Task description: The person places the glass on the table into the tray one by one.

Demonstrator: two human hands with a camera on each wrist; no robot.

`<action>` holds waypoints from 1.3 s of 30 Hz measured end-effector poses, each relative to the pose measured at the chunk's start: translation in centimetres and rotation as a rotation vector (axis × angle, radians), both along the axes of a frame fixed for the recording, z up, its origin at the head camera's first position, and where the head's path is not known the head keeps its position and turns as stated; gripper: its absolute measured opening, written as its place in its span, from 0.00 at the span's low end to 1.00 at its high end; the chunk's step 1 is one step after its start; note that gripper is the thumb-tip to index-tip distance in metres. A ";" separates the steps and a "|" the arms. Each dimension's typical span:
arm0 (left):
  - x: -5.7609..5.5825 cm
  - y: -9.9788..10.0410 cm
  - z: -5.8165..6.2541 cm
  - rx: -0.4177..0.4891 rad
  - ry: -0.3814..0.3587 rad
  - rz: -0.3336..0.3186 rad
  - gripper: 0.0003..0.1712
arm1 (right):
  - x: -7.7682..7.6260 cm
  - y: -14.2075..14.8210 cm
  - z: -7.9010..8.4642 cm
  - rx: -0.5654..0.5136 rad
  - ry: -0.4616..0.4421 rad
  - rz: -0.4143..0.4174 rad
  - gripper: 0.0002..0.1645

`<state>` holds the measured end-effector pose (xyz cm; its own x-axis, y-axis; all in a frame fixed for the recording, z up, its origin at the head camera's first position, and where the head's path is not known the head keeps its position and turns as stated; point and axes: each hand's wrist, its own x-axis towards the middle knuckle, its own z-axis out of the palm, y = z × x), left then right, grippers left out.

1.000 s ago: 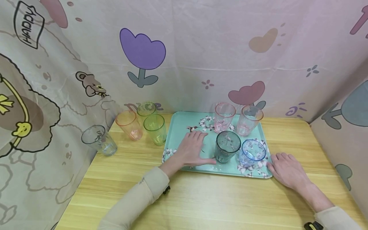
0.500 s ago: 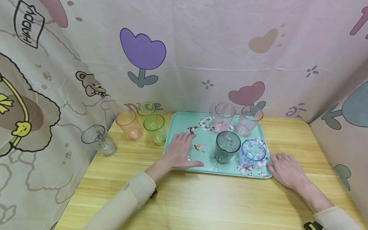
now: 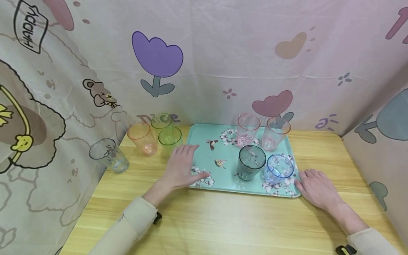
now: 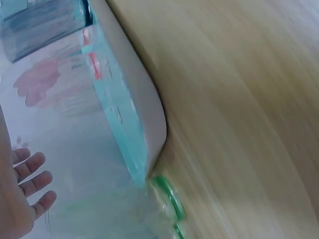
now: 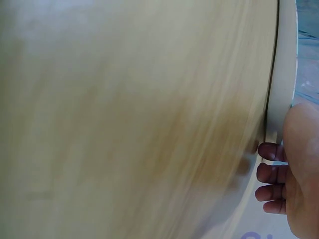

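My left hand is over the left end of the mint-green tray, thumb spread and nothing held. Its fingertips overlap the lower part of a green glass in the head view. In the left wrist view, the fingers show at the left edge, with the green glass base below the tray corner. My right hand rests on the table against the tray's right edge, thumb at its rim. On the tray's right half stand a dark grey glass, a blue glass and two pink glasses.
Left of the tray stand an orange glass, a second green glass behind the first, and a clear glass farther out. A printed curtain borders the wooden table at the back and sides.
My left hand has moved left, away from the dark grey glass, across the tray to beside the green glass. My right hand and the glasses have stayed in place.
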<state>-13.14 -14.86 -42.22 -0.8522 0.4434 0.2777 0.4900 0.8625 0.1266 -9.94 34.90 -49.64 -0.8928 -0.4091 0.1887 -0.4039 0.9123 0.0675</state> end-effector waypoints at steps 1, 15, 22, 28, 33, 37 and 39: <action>0.1 -0.3 0.2 0.004 0.000 0.008 0.63 | 0.0 0.0 0.0 -0.001 0.001 0.001 0.14; -0.1 -4.0 1.9 0.244 0.136 0.107 0.74 | 0.0 -0.2 0.4 0.014 -0.054 -0.025 0.14; -0.7 -6.0 1.8 0.365 0.181 0.170 0.73 | 0.0 -0.2 0.3 0.008 -0.054 -0.025 0.14; -1.2 -7.1 1.0 0.419 0.196 0.250 0.76 | 0.0 -0.2 0.3 0.013 -0.053 -0.025 0.14; -1.6 -8.1 0.3 0.457 0.206 0.321 0.74 | 0.0 -0.3 0.3 0.018 -0.058 -0.027 0.15; -1.8 -8.6 -0.4 0.467 0.196 0.350 0.71 | 0.0 -0.3 0.4 0.017 -0.057 -0.026 0.15; -2.0 -8.8 -0.8 0.460 0.178 0.360 0.69 | 0.0 -0.3 0.3 0.017 -0.052 -0.024 0.14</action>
